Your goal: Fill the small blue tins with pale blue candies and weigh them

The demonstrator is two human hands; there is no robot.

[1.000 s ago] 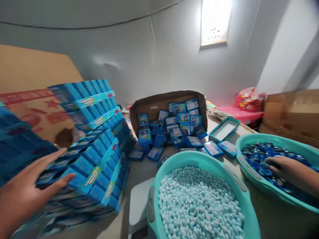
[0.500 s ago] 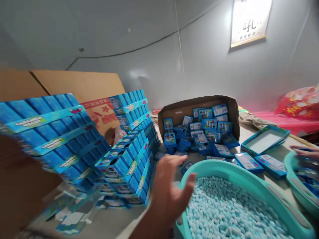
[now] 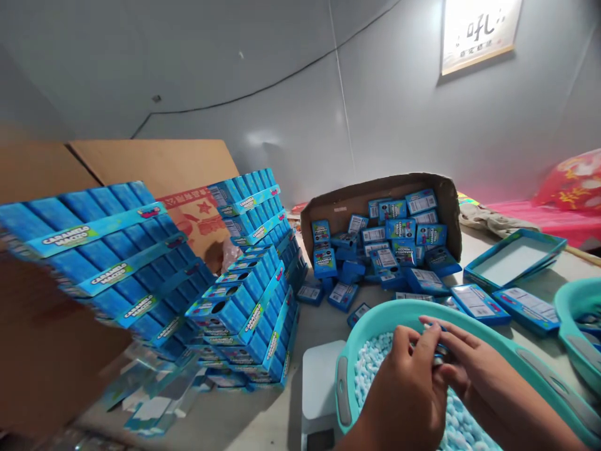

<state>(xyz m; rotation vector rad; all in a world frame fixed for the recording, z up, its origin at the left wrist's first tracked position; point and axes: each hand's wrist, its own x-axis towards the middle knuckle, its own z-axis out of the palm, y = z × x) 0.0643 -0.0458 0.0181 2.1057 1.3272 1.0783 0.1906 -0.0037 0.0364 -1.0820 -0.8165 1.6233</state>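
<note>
Head view: I have both hands together at the lower right of the frame, the left hand (image 3: 409, 387) and the right hand (image 3: 481, 366) closed, fingertips meeting around a small shiny piece (image 3: 439, 359) that they mostly hide. It is held over the turquoise basin (image 3: 399, 309). I judge it light, stiff and slick, so I would pinch it by the edge with the fingertips; its shape I cannot tell. Below lie pale blue pellets (image 3: 375, 356), probably hard and quick to roll. The basin's raised rim is the nearest obstacle, and a white-topped device (image 3: 322, 379) sits just left of it on the worktop (image 3: 270, 423). At the right edge, a second turquoise basin (image 3: 570, 300) is cut off. Past the rim, loose blue boxes (image 3: 342, 295) crowd the space before an open carton (image 3: 340, 203); stacked display trays (image 3: 256, 313) block the left.
</note>
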